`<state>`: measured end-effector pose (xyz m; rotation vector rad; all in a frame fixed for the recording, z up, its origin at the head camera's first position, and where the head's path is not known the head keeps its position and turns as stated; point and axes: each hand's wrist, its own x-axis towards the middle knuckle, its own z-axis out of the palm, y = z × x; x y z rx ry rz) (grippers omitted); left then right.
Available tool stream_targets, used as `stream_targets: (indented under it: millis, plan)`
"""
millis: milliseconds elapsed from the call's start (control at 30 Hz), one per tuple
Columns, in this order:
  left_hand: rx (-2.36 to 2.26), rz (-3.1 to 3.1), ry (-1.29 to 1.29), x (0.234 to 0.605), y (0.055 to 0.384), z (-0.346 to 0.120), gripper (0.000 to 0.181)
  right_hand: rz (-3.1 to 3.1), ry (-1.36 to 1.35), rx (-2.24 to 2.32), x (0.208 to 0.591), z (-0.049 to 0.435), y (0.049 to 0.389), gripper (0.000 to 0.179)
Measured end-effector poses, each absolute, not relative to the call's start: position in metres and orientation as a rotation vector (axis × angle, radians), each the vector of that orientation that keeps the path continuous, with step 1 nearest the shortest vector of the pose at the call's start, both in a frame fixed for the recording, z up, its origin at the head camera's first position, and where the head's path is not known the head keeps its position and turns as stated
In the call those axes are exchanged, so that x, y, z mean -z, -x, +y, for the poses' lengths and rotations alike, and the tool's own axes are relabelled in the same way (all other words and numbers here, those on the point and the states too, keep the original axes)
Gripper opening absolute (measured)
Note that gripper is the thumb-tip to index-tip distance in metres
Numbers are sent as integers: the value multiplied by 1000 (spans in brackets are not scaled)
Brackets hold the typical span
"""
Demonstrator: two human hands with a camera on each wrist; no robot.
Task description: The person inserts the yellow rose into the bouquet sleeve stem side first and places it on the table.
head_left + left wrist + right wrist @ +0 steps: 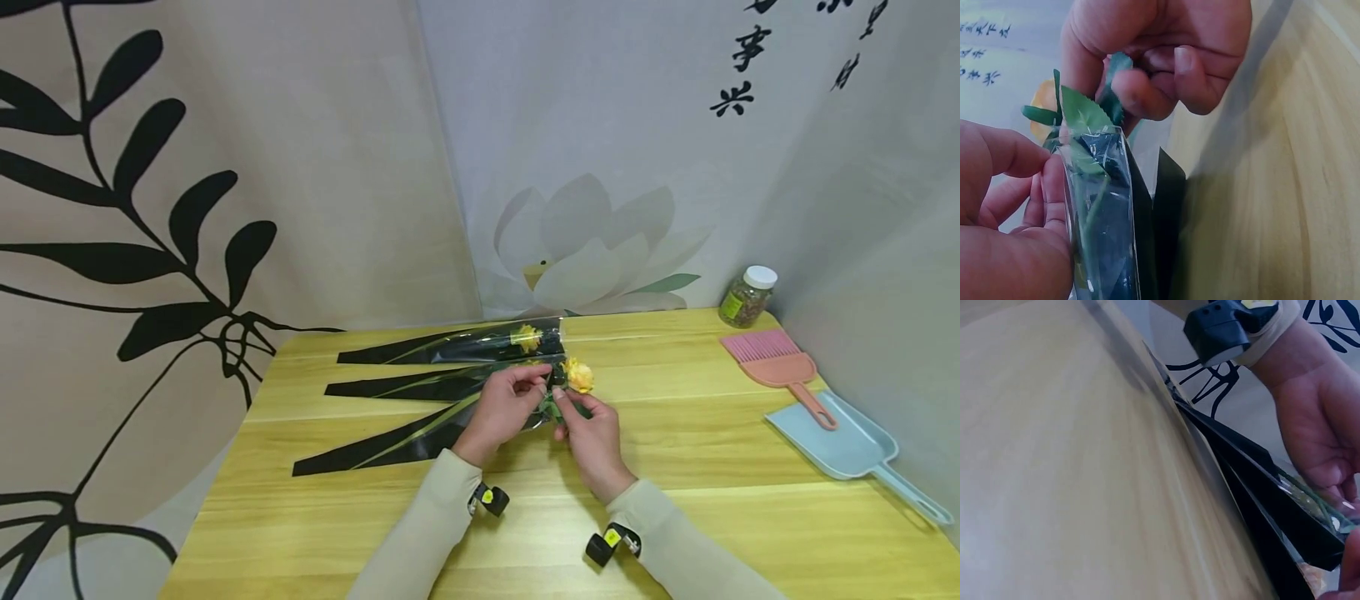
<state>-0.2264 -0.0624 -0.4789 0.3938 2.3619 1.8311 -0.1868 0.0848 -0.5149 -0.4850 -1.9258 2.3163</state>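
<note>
A yellow rose (579,375) with green leaves (1084,111) sticks out of the open end of a clear-and-black flower sleeve (390,446), its stem running inside the film. My left hand (501,410) pinches the sleeve's rim between thumb and fingers. Close beside it, my right hand (597,443) holds the rose by its leaves just below the bloom; its exact grip is partly hidden. Two more sleeves lie behind: the middle one (405,386) is partly covered by my left hand, and the far one (427,348) has a yellow bloom (527,337) inside.
At the right of the wooden table (675,517) lie a pink brush (776,367) and a light blue dustpan (840,442), the brush handle over the pan. A white-lidded jar (746,298) stands at the back right corner. Printed curtains hang behind.
</note>
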Motion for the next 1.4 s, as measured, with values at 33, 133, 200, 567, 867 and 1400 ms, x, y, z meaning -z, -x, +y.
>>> stream_targets:
  millis: [33,133,200,567,867,1400]
  plan:
    - [-1834,2362,-399,479,227,-62,31,-1929,473,-2313,515,84,187,39]
    - [-1834,2367,-412,478,227,-61,30,-1930,453,-2315,517,83,187,38]
    - [-1834,2374,-422,477,227,-61,30,-1929,439,-2323,518,83,187,37]
    - [-1852,2351,-424,474,226,-63,32,-1874,394,-2502,517,86,188,31]
    - [-1849,2382,-455,473,226,-68,31,-1745,222,-2813,507,97,184,39]
    - [-1778,2416,-430,477,226,-72,32,-1863,92,-2805,514,122,189,14]
